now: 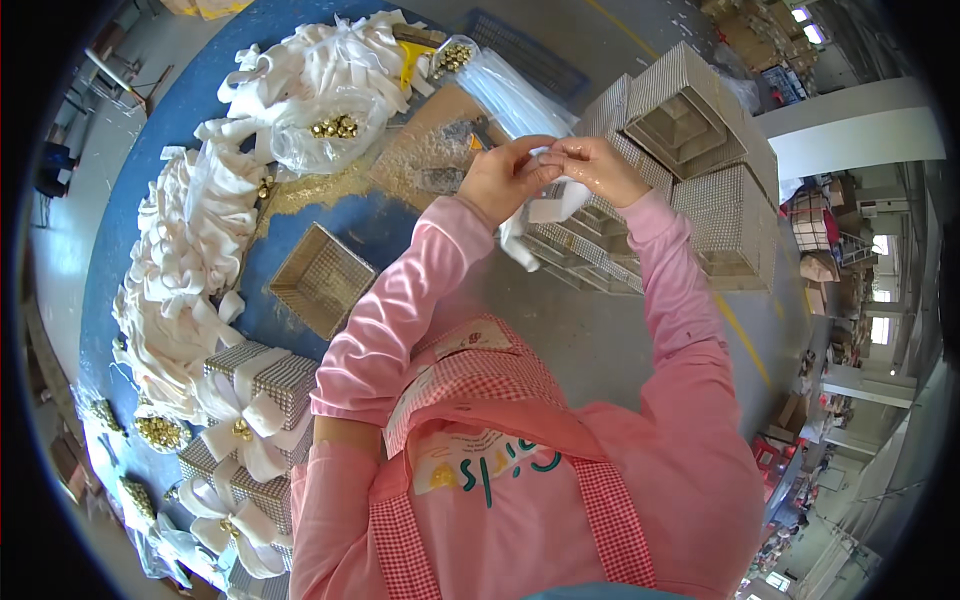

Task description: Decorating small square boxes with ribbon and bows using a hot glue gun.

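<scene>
Head view: left hand (503, 180) and right hand (595, 165) raised together over blue table (150, 150), fingertips pinched on white satin ribbon strip (545, 205) hanging between them. Beneath: stacked silver studded square boxes (690, 130). Left: open silver box (322, 278), heap of white ribbon bows (185, 250), gold bells in clear bag (335, 127).

A: Where are the arms?

B: Both forearms, in pink sleeves, rise from the lower edge and bend inward, meeting ahead of the chest.

A: And the hands?

B: The left hand (500, 180) and right hand (598, 168) are raised, close together, almost touching. Both have their fingers (548, 152) curled and pinched inward, tips facing each other.
</scene>
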Available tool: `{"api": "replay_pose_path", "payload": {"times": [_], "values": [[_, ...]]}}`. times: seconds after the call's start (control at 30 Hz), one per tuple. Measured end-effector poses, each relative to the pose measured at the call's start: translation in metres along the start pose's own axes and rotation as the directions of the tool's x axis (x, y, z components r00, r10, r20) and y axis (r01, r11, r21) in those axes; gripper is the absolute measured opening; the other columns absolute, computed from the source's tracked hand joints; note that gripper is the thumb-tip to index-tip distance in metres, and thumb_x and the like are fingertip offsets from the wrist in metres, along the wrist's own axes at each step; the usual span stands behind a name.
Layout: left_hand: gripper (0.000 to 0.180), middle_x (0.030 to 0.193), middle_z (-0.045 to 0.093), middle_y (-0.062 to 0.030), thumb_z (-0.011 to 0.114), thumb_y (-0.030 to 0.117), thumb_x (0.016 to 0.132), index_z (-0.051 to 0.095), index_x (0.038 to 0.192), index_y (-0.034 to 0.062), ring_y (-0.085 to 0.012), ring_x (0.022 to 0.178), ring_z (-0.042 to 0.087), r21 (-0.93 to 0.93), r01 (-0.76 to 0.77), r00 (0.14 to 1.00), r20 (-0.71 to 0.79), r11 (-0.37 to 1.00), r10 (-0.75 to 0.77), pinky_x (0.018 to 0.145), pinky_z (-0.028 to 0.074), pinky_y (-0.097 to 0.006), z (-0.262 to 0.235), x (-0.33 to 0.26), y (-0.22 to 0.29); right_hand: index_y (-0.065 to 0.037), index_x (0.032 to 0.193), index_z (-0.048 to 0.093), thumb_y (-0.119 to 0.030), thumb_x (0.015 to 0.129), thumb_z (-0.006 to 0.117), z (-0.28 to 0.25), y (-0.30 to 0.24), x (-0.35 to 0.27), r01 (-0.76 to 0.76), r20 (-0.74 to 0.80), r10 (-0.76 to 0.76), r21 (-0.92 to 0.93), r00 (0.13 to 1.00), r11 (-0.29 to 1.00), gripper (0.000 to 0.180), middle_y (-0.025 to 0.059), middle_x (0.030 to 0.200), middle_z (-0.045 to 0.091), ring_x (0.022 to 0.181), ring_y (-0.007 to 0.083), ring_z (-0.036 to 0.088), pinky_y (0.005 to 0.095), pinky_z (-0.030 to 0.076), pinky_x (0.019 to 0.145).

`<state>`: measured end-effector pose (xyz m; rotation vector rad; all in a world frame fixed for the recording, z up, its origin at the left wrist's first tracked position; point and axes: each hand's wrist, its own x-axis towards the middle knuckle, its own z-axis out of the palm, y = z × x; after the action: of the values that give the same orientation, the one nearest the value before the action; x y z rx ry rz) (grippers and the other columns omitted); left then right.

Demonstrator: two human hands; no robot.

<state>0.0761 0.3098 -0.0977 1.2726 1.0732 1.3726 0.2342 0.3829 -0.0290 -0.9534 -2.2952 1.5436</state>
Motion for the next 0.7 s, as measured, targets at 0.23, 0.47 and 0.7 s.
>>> {"api": "replay_pose_path", "payload": {"times": [0.23,0.47,0.7], "values": [[0.022,0.071,0.062,-0.0019,0.059,0.018,0.086,0.063,0.099,0.0002,-0.0071,0.06,0.056,-0.189,0.279,0.956,-0.035,0.942,-0.29,0.052,0.045,-0.021,0.021,-0.049,-0.034,-0.007,0.104,0.06,-0.024,0.09,0.054,0.004,0.033,-0.038,-0.252,-0.031,0.276,0.313,0.961,0.915,0.022,-0.004,0.091,0.059,0.07,-0.0002,0.048,0.0144,0.035,0.055],[0.014,0.078,0.054,0.0032,0.065,0.012,0.083,0.065,0.089,-0.0003,-0.0045,0.069,0.047,-0.14,0.282,0.781,-0.542,0.949,-0.312,0.059,0.036,-0.019,0.011,-0.129,-0.083,-0.005,0.107,0.058,-0.008,0.087,0.054,0.0,0.086,-0.066,-0.188,0.044,0.183,0.196,0.982,0.962,0.02,-0.0028,0.08,0.056,0.07,0.0024,0.048,0.0181,0.039,0.06],[0.009,0.075,0.051,0.0044,0.066,0.002,0.079,0.063,0.087,0.0014,-0.004,0.071,0.047,-0.084,0.379,0.711,-0.612,0.922,-0.348,0.064,0.038,-0.018,-0.008,-0.209,-0.067,-0.013,0.098,0.065,-0.011,0.083,0.057,-0.148,0.151,-0.101,-0.159,-0.821,-0.194,-0.325,0.536,0.932,0.017,0.0004,0.07,0.061,0.059,0.0103,0.054,0.0254,0.042,0.053]]}}
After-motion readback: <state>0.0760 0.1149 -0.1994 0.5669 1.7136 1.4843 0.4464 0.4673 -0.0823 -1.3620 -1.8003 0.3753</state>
